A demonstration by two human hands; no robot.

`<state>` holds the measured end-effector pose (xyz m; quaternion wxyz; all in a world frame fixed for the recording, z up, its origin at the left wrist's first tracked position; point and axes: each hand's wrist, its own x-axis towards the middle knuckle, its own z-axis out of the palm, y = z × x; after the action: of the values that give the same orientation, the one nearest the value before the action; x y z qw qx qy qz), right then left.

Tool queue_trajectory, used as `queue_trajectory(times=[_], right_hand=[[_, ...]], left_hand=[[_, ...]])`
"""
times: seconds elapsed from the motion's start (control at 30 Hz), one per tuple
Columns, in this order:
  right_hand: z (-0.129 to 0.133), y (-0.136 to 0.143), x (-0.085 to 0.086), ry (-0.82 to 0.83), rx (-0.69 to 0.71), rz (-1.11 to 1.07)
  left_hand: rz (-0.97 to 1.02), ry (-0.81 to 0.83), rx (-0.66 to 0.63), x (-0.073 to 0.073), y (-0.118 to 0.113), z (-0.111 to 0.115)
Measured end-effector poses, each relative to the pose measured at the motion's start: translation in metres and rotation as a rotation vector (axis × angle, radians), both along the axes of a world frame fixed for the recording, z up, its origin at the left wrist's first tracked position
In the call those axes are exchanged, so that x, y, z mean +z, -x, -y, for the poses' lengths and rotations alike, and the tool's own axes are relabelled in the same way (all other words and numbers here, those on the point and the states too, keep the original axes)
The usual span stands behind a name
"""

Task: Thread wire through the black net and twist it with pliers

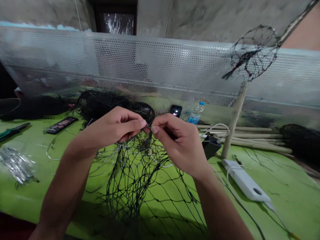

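Dark knotted netting (140, 183) hangs below both hands and spreads over the green table (22, 200). My left hand (120, 125) pinches the upper strands of the netting between thumb and fingers. Close beside it, my right hand (178, 140) holds the same strands in a thumb-and-finger pinch, its fingertips almost touching those of the left. The exact strand between the fingertips is too small to tell. Thin pale wires (105, 155) lie behind and under the netting.
Behind the hands are a black cord heap (102, 103), a phone (176, 110) and a bottle (197, 113). Right: a wooden post (234, 120) topped by a round net, sticks (257, 136), a white power strip (246, 183). Left: a remote (62, 125), pliers (15, 130), silvery pieces (17, 163).
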<state>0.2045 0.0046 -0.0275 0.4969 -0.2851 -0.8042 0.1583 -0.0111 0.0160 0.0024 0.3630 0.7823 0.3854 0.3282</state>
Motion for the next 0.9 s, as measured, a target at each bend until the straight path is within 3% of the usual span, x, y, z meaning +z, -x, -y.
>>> queue_trajectory(times=[0.33, 0.7, 0.9], right_hand=[[0.0, -0.005, 0.002, 0.002, -0.03, 0.024], [-0.005, -0.006, 0.001, 0.085, 0.03, 0.019], [-0.001, -0.006, 0.001, -0.112, -0.051, 0.16]], left_hand=[[0.152, 0.149, -0.145, -0.003, -0.009, -0.012], [0.122, 0.085, -0.062, -0.003, -0.01, -0.007], [0.167, 0.19, -0.081, -0.002, -0.013, -0.008]])
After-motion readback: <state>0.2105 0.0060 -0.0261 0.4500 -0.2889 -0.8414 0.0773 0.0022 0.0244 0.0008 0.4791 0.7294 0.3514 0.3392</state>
